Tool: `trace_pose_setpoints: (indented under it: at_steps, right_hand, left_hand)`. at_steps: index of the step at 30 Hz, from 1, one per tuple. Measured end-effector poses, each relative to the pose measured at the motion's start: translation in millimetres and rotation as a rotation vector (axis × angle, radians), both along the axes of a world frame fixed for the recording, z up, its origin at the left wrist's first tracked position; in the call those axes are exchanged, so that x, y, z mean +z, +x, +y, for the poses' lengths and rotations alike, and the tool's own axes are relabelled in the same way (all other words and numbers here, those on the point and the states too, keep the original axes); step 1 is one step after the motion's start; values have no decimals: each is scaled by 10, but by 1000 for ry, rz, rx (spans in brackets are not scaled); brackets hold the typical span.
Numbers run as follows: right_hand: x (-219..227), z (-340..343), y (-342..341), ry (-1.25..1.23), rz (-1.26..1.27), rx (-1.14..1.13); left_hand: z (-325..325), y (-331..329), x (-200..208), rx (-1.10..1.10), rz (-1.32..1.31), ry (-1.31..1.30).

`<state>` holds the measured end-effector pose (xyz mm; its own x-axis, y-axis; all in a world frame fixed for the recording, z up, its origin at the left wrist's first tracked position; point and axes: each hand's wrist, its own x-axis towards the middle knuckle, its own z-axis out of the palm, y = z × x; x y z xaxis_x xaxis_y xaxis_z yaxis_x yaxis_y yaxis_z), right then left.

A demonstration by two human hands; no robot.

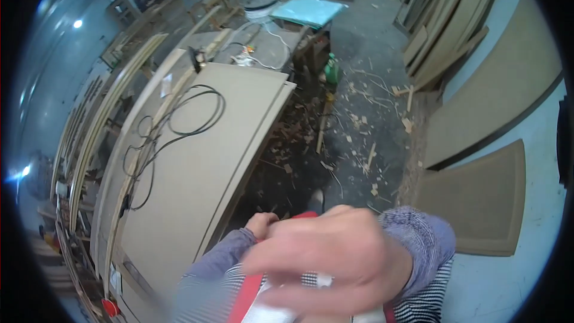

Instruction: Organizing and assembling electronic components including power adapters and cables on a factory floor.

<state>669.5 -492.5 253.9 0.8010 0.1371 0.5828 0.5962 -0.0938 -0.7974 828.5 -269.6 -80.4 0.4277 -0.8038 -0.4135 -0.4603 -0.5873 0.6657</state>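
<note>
My right hand (326,257) is raised close to the camera, in front of my striped and red clothing. It is blurred by motion, with its fingers pointing left. A gap parts the thumb from the fingers, and nothing shows between them. My left hand (261,224) is lower and farther off, just beside the long beige panel (179,173). Its fingers are mostly hidden, so I cannot tell what it holds, if anything. A dark cable (200,128) lies in loops across the panel's far left part.
Wood scraps and shavings (359,122) litter the floor. Tall boards (454,18) lean on the right wall, with a curved brown panel (478,197) nearer me. Ahead are a green bottle (332,69) and a stand with a pale blue top (308,11). Long strips (89,161) run along the left.
</note>
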Motion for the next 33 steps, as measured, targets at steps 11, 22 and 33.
trace_pose_setpoints:
  at_steps: [11, 22, 33]
  right_hand:
    - [-433, -2357, 1984, 271, 347, 163]
    - [-3680, -4461, 2089, 284, 1285, -518]
    - [-4292, -7057, 3864, -390, 937, -146]
  left_hand:
    - [-2045, 1890, -390, 260, -16, -152]
    - [-3915, 4863, -611, 678, -126, -440]
    - [-4993, 6572, -1069, 1245, -384, -197]
